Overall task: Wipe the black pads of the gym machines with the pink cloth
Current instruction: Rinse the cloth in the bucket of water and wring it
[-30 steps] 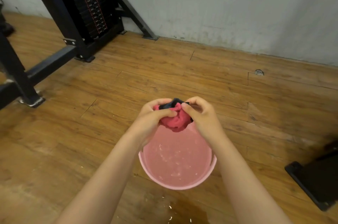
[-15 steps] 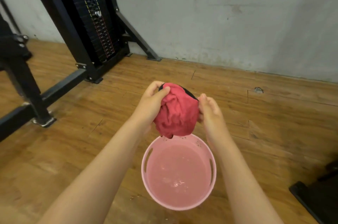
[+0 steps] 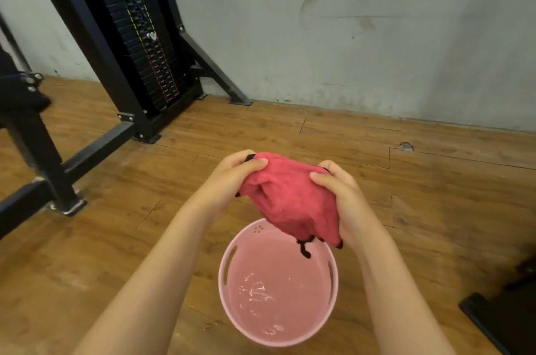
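Observation:
A pink cloth [image 3: 290,201] with black trim hangs bunched between both my hands, above a pink bucket [image 3: 223,282] of water on the wooden floor. My left hand [image 3: 232,177] grips the cloth's upper left edge, thumb on top. My right hand [image 3: 339,195] grips its right side, fingers curled round the fabric. The cloth's lower corner dangles over the bucket's far rim. No black pad of a machine shows plainly in this view.
A black weight-stack machine [image 3: 139,44] stands at the back left against the grey wall, its frame legs [image 3: 95,148] running across the floor. Another black base [image 3: 499,320] lies at the right edge. The floor near the bucket is wet.
The cloth has been lifted up out of the bucket and spread wider between my hands. My view has tilted up, showing more of the wall and machine.

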`<state>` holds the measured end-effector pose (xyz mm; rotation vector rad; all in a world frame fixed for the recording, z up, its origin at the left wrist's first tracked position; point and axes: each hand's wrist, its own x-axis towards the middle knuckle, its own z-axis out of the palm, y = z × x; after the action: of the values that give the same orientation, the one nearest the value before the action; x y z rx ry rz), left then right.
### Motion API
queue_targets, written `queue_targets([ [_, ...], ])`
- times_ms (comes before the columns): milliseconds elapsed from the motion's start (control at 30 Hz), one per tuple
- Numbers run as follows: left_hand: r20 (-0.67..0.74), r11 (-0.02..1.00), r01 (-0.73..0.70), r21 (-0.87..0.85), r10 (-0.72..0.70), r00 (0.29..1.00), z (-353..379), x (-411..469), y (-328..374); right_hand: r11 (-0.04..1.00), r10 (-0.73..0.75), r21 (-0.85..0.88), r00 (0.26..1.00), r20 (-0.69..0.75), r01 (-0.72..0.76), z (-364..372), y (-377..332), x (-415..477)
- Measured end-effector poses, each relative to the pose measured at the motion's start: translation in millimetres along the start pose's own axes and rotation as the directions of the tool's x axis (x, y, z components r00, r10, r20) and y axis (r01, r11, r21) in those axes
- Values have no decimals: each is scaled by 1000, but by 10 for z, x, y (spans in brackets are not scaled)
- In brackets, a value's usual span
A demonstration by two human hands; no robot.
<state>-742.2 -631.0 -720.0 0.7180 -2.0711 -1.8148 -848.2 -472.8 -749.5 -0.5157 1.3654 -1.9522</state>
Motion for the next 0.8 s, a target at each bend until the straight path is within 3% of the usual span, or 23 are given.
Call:
queue_targets([
  [100,72,999,-52,5,51,996,-17,-29,-46,1000,-14,-12,997,81,15,-63,-40,-38],
  [267,139,990,-139,22,135,981,81,-112,14,968,-8,-246,988,155,47,-71,-67,-72],
  [433,126,980,-196,29,191,974,47,-128,52,973,-58,-215,988,142,88,-104,-147,-76],
  [600,7,920,-257,295,267,964,46,-23,112,950,-90,-293,993,72,107,-120,-94,-53],
  [667,43,929,-302,216,300,953,76,-23,159,934,-85,-342,995,54,99,-151,-64,-36],
  [800,-5,968,-252,13,252,968,141,-56,182,924,-2,-382,998,57,24,-233,50,-33],
])
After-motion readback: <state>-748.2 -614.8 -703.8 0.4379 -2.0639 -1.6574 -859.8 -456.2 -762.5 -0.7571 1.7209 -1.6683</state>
